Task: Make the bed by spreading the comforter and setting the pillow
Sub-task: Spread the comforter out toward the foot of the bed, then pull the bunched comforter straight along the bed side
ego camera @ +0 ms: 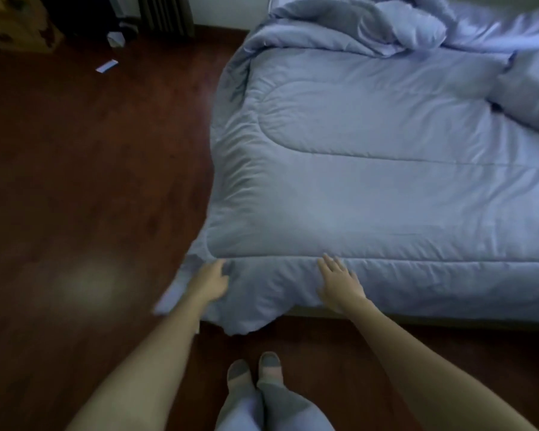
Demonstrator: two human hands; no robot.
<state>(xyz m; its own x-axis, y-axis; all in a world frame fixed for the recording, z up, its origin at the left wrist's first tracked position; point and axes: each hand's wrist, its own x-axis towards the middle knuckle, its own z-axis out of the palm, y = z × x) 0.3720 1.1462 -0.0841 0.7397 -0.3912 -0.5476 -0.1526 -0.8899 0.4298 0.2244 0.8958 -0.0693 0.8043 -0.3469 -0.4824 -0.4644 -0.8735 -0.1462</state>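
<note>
A pale blue quilted comforter (pixel 371 169) lies mostly flat over the near part of the bed, bunched and rumpled at the far end and at the right edge. Its near left corner hangs over the bed's edge toward the floor. My left hand (pixel 210 283) rests at that corner with the fingers curled into the fabric. My right hand (pixel 339 281) lies flat on the comforter's near border, fingers straight and spread. I cannot pick out a pillow among the rumpled bedding at the far end.
Dark red wooden floor (pixel 91 181) spreads to the left and in front of the bed. A small white slip (pixel 107 66) and a small box (pixel 116 39) lie on it far left, near a radiator (pixel 165 14). My socked feet (pixel 255 368) stand by the bed's near edge.
</note>
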